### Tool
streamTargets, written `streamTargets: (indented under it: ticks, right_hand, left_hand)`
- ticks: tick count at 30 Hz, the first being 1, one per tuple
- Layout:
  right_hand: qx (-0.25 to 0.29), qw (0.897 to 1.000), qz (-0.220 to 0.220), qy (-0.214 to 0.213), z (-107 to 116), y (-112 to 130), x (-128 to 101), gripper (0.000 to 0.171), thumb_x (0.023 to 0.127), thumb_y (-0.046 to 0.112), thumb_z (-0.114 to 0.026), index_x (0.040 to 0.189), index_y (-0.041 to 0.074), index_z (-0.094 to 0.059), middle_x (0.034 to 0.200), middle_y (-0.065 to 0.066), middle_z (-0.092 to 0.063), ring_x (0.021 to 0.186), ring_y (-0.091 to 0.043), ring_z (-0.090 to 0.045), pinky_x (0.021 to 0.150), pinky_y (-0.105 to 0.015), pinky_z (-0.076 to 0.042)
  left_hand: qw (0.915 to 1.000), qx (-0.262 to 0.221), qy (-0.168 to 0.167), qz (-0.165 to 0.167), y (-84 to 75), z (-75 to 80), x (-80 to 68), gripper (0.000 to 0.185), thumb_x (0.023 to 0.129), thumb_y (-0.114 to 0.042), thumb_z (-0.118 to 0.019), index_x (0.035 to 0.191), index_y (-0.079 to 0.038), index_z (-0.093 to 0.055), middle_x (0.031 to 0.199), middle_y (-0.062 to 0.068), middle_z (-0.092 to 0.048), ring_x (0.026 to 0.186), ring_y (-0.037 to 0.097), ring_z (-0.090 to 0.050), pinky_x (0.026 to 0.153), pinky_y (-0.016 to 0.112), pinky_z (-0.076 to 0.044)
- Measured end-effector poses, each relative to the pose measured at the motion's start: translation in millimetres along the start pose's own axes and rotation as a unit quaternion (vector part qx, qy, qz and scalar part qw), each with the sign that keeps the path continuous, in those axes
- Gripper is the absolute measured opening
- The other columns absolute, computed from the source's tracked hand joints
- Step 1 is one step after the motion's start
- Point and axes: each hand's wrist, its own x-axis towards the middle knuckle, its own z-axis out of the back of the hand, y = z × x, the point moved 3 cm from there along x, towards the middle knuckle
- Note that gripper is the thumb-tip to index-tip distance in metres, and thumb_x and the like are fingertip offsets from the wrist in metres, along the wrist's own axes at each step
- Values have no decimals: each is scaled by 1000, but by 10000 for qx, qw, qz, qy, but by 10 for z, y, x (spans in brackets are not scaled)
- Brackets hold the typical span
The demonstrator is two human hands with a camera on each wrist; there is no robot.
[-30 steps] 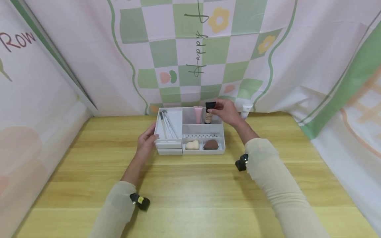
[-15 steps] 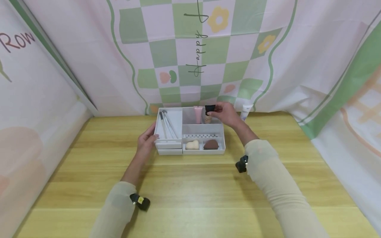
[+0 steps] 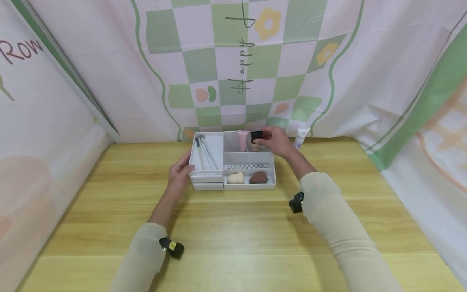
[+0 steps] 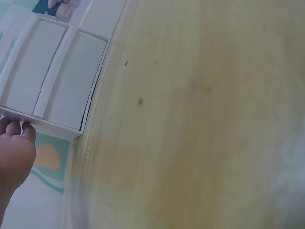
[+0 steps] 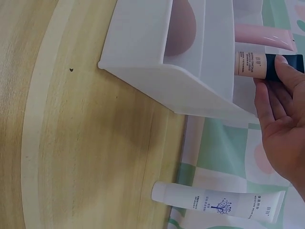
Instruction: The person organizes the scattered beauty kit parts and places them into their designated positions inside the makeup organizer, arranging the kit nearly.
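My right hand [image 3: 278,142] pinches the black end of a beige-and-black concealer tube [image 5: 252,64], which stands partly inside the back right compartment of a white desktop organizer [image 3: 249,187]. Just left of it, a pink tube [image 3: 243,140] stands upright in the same back row. At the organizer's left side, my left hand [image 3: 178,173] grips the outer wall, thumb near the top edge; its fingers [image 4: 14,128] bend against the wall in the left wrist view. A cream sponge [image 3: 235,178] and a brown sponge [image 3: 258,177] lie in the front compartments.
Several makeup brushes [image 3: 206,153] lie in the left tray, above small drawers [image 3: 208,185]. A white tube [image 3: 301,138] stands on the wooden table [image 3: 233,235] to the organizer's right, near the patterned cloth [image 3: 233,61] behind it.
My right hand has lowered the concealer tube further into the back compartment, so less of it shows above the rim. The left hand and organizer have stayed put.
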Motion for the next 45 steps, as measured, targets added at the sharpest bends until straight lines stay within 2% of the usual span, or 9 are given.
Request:
streamTargets:
  ticks: [11, 19, 27, 34, 45]
  right_hand:
    - [-116, 9999, 7, 71, -21, 25, -17, 36, 95, 6, -68, 127, -9, -62, 126, -31, -67, 116, -43, -68, 98, -47, -62]
    - [-196, 9997, 26, 116, -34, 26, -16, 38, 96, 8, -68, 129, -9, -62, 128, -32, -65, 119, -43, -67, 98, -46, -62]
    - [-185, 9995, 217, 101, -6, 67, -54, 37, 95, 8, -68, 127, -9, -63, 124, -33, -66, 113, -42, -69, 90, -39, -65]
    - [-250, 9994, 68, 231, 11, 46, -28, 40, 96, 7, -66, 132, -9, -61, 129, -33, -65, 118, -44, -67, 99, -50, -61]
    - [-330, 9991, -24, 274, 42, 61, -38, 42, 97, 8, -66, 134, -9, -59, 129, -33, -65, 118, -43, -67, 99, -49, -61]
  left_hand:
    - [10000, 32, 32, -12, -8, -2, -11, 60, 96, 4, -45, 154, 2, -35, 166, 16, -32, 155, 29, -32, 122, 27, -40]
    - [10000, 37, 29, -25, -13, -6, -18, 59, 96, 4, -46, 154, 2, -35, 166, 15, -32, 155, 29, -31, 124, 32, -36]
    - [10000, 60, 1, -57, -9, -4, -13, 59, 96, 4, -46, 154, 2, -35, 166, 15, -33, 155, 29, -32, 124, 30, -37]
    - [10000, 52, -29, 40, 0, -1, -1, 60, 96, 5, -46, 155, 0, -36, 166, 14, -33, 155, 27, -32, 125, 32, -36]
    - [9999, 26, -24, 108, -21, -15, -12, 60, 96, 4, -46, 155, -2, -36, 167, 12, -32, 156, 26, -31, 126, 34, -34]
